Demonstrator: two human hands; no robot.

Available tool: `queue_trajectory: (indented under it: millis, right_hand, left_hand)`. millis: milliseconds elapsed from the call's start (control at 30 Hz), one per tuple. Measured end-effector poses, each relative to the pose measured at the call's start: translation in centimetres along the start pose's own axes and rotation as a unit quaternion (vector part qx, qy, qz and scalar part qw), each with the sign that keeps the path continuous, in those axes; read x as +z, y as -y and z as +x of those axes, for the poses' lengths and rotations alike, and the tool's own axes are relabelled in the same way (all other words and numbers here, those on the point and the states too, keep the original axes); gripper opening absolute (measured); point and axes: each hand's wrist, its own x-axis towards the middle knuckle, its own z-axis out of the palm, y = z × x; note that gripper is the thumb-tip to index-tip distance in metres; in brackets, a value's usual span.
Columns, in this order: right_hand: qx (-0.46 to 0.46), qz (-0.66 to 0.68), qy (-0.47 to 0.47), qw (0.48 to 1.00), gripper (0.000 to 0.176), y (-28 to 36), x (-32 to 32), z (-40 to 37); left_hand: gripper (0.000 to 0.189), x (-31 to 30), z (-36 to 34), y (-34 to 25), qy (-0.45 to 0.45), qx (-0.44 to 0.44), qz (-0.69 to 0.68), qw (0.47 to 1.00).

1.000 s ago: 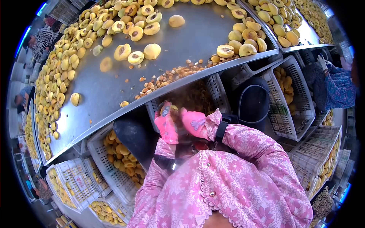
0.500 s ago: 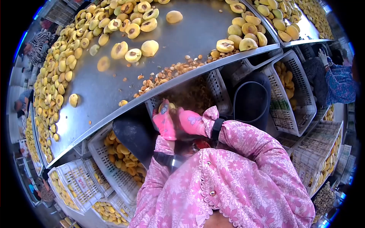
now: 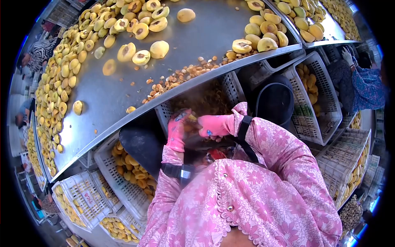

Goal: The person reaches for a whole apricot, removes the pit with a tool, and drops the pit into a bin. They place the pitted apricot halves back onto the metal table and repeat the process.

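In pink gloves, both of my hands meet over a white crate of brownish peelings or scraps below the table edge. My left hand is closed around a yellow peach piece, partly covered by the fingers. Close beside it on the right, my right hand is curled shut with its fingers turned down. What it holds, if anything, is hidden and blurred. Halved yellow peaches lie on the metal table in front of me, and loose pits line its near rim.
A crate of peach halves stands at my left knee. Another crate stands to the right, with stacked crates behind it. My dark boot is between them. A co-worker in a blue sleeve sits at the far right.
My right hand has shifted right and turned its fingers down. My left hand has tilted inward, still with the peach piece. The table's fruit lies as before.
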Motion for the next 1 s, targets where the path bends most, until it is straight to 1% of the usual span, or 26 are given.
queue_trajectory:
  millis: [67,167,267,333,467,533,633,733,833,867,933,967,1000]
  right_hand:
    - [0.008,0.071,0.039,0.997,0.019,-0.9,-0.1,0.1]
    - [-0.004,0.242,0.065,0.968,0.016,-0.9,0.4,-1.1]
    - [-0.050,0.310,0.130,0.941,0.013,-1.5,0.6,-1.2]
    - [-0.056,0.335,0.123,0.933,0.013,-1.8,0.8,-1.2]
    - [-0.101,0.390,0.137,0.905,0.014,-2.5,1.3,-1.2]
    - [-0.093,0.417,0.123,0.895,0.015,-2.0,1.8,-1.9]
    - [-0.106,0.435,0.119,0.886,0.016,-2.1,2.3,-2.1]
    - [-0.115,0.464,0.118,0.870,0.017,-1.8,2.9,-2.4]
    - [-0.128,0.481,0.114,0.860,0.014,-1.9,3.5,-2.7]
    - [-0.135,0.483,0.113,0.858,0.013,-1.9,3.6,-2.8]
    - [-0.222,0.512,0.137,0.818,0.012,-0.6,3.2,-5.3]
    - [-0.228,0.515,0.110,0.819,0.015,-0.5,2.9,-6.1]
    - [-0.221,0.508,0.074,0.829,0.015,-0.3,2.5,-6.5]
  left_hand:
    - [0.028,-0.1,0.1,0.1,0.030,-0.006,0.018,0.999]
    - [0.030,-0.1,0.4,0.5,0.052,-0.013,0.012,0.998]
    - [0.030,0.5,-0.1,-0.5,0.067,-0.028,0.008,0.997]
    - [0.029,1.0,-0.3,-0.7,0.070,-0.029,0.008,0.997]
    - [0.030,1.0,0.5,0.5,0.103,0.036,-0.024,0.994]
    - [0.030,1.1,0.6,0.8,0.115,0.057,-0.045,0.991]
    - [0.030,1.5,0.4,1.1,0.130,0.070,-0.090,0.985]
    - [0.031,1.6,0.3,1.1,0.140,0.065,-0.132,0.979]
    - [0.028,2.5,-0.4,1.0,0.107,0.068,-0.158,0.979]
    - [0.027,2.1,0.1,1.2,0.074,0.062,-0.221,0.971]
    - [0.024,0.4,2.4,2.8,0.006,0.049,-0.345,0.937]
    - [0.022,-1.4,3.5,4.0,0.025,0.046,-0.376,0.925]
    - [0.022,-1.2,3.2,3.8,0.001,0.046,-0.330,0.943]
